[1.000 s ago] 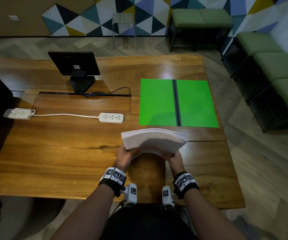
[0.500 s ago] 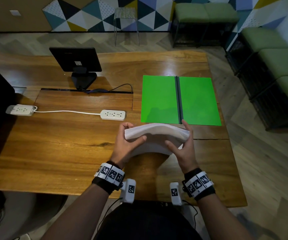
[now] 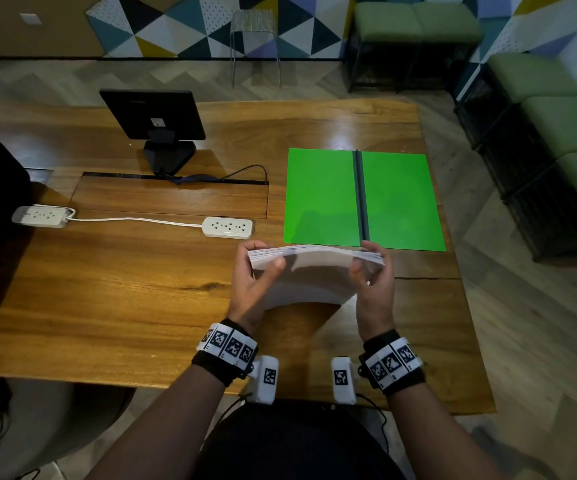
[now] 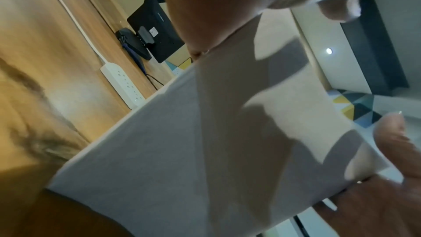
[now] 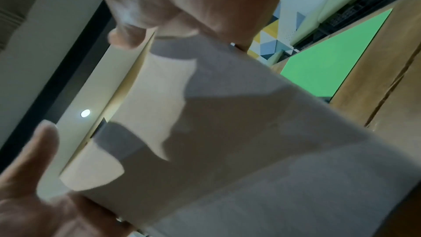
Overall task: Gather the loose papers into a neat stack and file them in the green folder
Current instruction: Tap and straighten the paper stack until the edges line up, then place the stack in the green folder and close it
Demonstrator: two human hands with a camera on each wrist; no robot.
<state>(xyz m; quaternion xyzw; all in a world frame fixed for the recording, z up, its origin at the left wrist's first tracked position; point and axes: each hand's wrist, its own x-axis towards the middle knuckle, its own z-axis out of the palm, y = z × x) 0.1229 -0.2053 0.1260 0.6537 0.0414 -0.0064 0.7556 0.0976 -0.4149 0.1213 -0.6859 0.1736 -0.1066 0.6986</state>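
Observation:
I hold a thick stack of white papers (image 3: 311, 271) upright on its edge above the wooden table (image 3: 107, 289), just in front of the green folder (image 3: 318, 199). My left hand (image 3: 257, 271) grips the stack's left end, thumb on the near face, fingers behind. My right hand (image 3: 372, 271) grips the right end the same way. The folder lies open and flat, with a dark spine down its middle. In the wrist views the paper stack (image 4: 205, 150) (image 5: 227, 132) fills most of the picture, and a corner of the green folder (image 5: 330, 64) shows behind it.
A small black monitor (image 3: 153, 116) stands at the back left with its cable. Two white power strips (image 3: 228, 227) (image 3: 39, 216) joined by a cord lie left of the folder. Green benches (image 3: 557, 109) stand to the right beyond the table edge.
The stack went from lying nearly flat in my hands to standing upright on edge. Both hands shifted from its near edge to grip its two ends, slightly closer to the folder.

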